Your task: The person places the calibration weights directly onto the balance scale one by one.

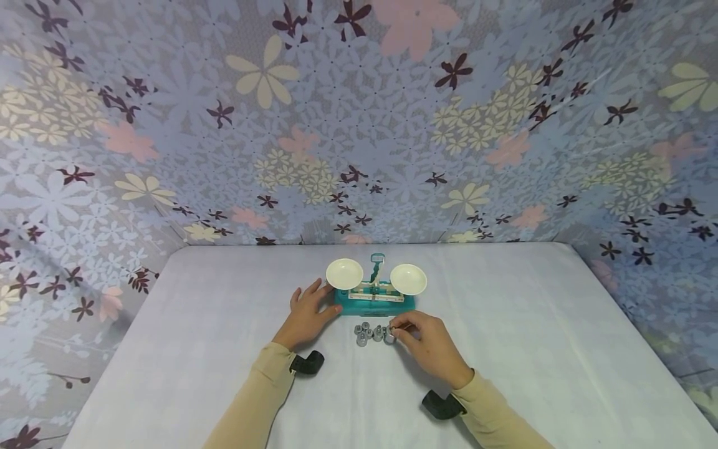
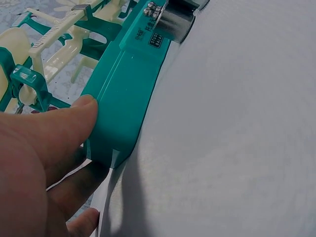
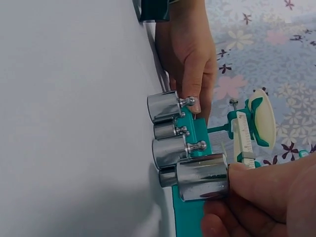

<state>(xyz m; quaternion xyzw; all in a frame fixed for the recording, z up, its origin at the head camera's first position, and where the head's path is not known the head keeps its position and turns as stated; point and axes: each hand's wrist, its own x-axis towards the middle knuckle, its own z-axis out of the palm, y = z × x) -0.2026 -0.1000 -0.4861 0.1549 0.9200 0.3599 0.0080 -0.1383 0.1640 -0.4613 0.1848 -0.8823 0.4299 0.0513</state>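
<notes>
A green balance scale (image 1: 359,308) with two cream pans stands in the middle of the table. The left hand (image 1: 305,318) grips the left end of its base; in the left wrist view the thumb (image 2: 79,118) lies on top and the fingers go round the end. In front of the scale, the right hand (image 1: 432,346) pinches the largest visible metal weight (image 3: 202,177) at its top end, with the knob hidden by the fingers. Several smaller knobbed weights (image 3: 170,150) stand close beside it, between the two hands.
The left pan (image 1: 344,274) and the right pan (image 1: 408,279) sit high on the beam. A white cloth (image 1: 533,349) covers the table. Flower-patterned fabric (image 1: 370,125) rises behind it. Dark straps (image 1: 443,405) circle both wrists.
</notes>
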